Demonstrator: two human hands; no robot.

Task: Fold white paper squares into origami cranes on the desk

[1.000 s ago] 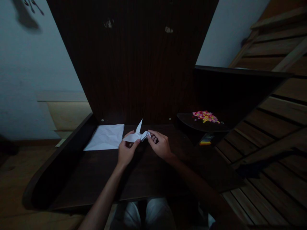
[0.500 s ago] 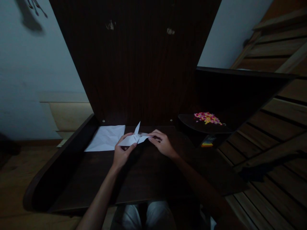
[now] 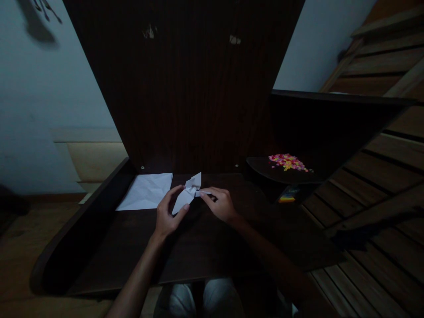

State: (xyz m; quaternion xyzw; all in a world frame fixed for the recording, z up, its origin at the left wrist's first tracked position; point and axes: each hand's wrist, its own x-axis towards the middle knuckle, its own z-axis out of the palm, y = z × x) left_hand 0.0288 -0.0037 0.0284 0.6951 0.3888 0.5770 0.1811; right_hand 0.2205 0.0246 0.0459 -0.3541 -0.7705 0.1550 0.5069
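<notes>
A small folded white paper figure hangs just above the dark wooden desk, held between both my hands. My left hand pinches its lower left flap with thumb and fingers. My right hand grips a thin pointed end on its right side. A flat, creased white paper sheet lies on the desk just to the left of my left hand.
A tall dark wooden back panel rises behind the desk. A low shelf at the right carries a pile of small pink and yellow pieces, with a striped colourful object below it. Wooden slats fill the right side.
The paper figure has been turned and reshaped: its upright point is gone and a broad flap now faces me. Both hands stayed in about the same place.
</notes>
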